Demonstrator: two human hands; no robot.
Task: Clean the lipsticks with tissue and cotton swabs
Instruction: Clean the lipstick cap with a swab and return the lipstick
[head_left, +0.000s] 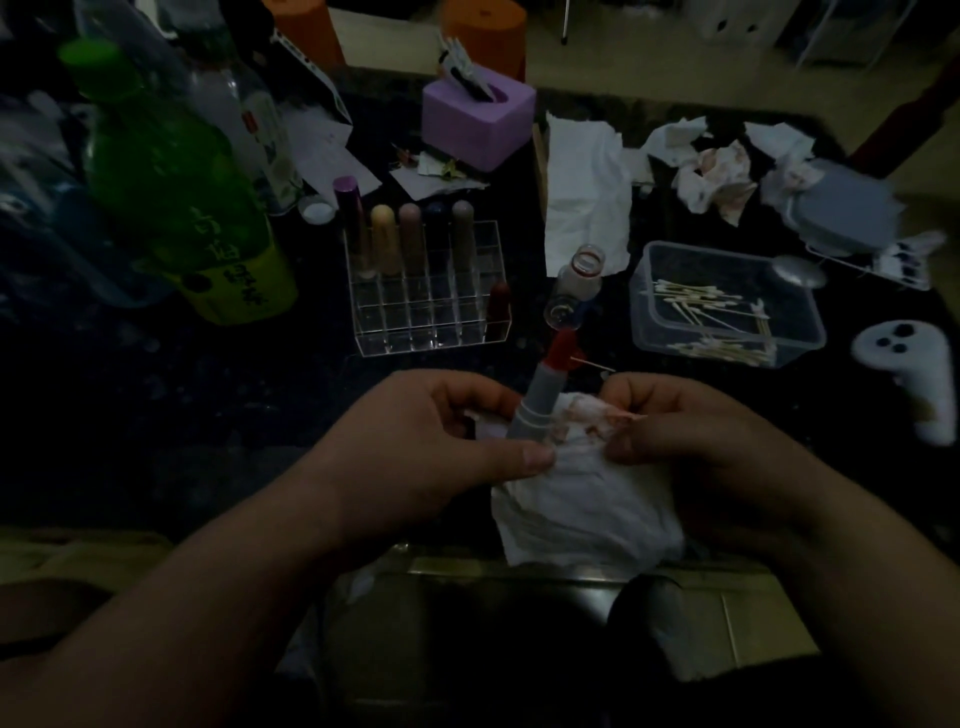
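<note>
My left hand (415, 447) grips the grey tube of an open lipstick (545, 400), its red tip pointing up and away from me. My right hand (685, 431) pinches a stained white tissue (582, 499) against the tube's base, together with a thin cotton swab (631, 417) that pokes out between its fingers. The tissue hangs down toward the table's near edge. Behind, a clear acrylic organizer (431, 312) holds several capped lipsticks in its back row and one dark red lipstick (498, 306) at its front right.
A clear box of cotton swabs (727, 306) sits right of the organizer, a small glass bottle (574, 291) between them. Used crumpled tissues (711, 171) and a flat tissue (582, 202) lie behind. A green bottle (182, 192), purple holder (478, 122) and white controller (909, 369) stand around.
</note>
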